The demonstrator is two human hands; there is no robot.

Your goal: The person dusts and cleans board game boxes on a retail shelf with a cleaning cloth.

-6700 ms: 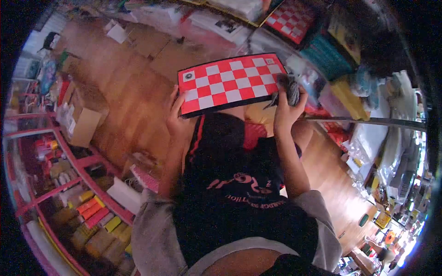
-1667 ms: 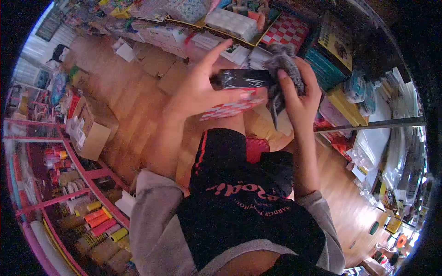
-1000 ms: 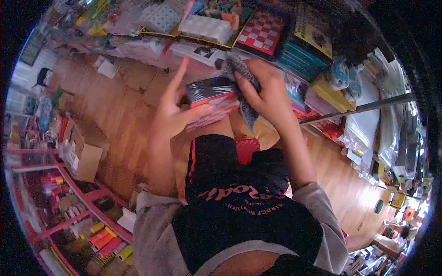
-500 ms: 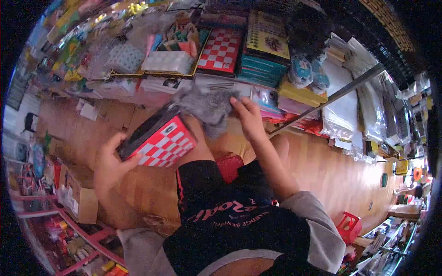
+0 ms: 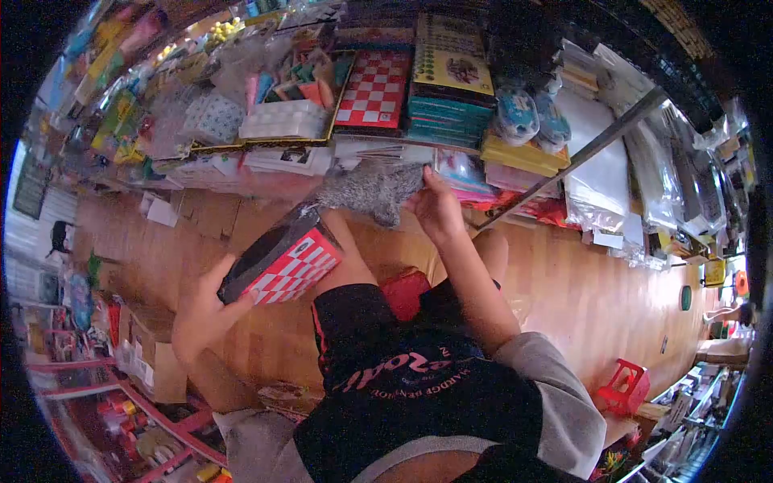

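Observation:
My left hand (image 5: pixel 203 312) is closed around the near end of a box (image 5: pixel 296 267) with a red-and-white checkered top and black sides. The box is held tilted above my lap. Pinched in the fingers of my right hand (image 5: pixel 440 211) is a grey, fuzzy cloth (image 5: pixel 372 191). It stretches leftward from those fingers, and its other end overlaps the far corner of the box. On the shelf beyond lies a similar checkered box (image 5: pixel 372 90).
Beside that shelf box are stacked teal books (image 5: pixel 447 121) and a tray of white packs (image 5: pixel 283 121). A metal bar (image 5: pixel 600 145) slants across clear plastic sleeves at right. Below are the wooden floor (image 5: pixel 564 290), a red stool (image 5: pixel 624 388) and a cardboard carton (image 5: pixel 157 354).
The grey cloth, blurred and bunched before, now spreads out lengthwise. My right hand has shifted slightly downward, and the box has tipped a little in my left hand.

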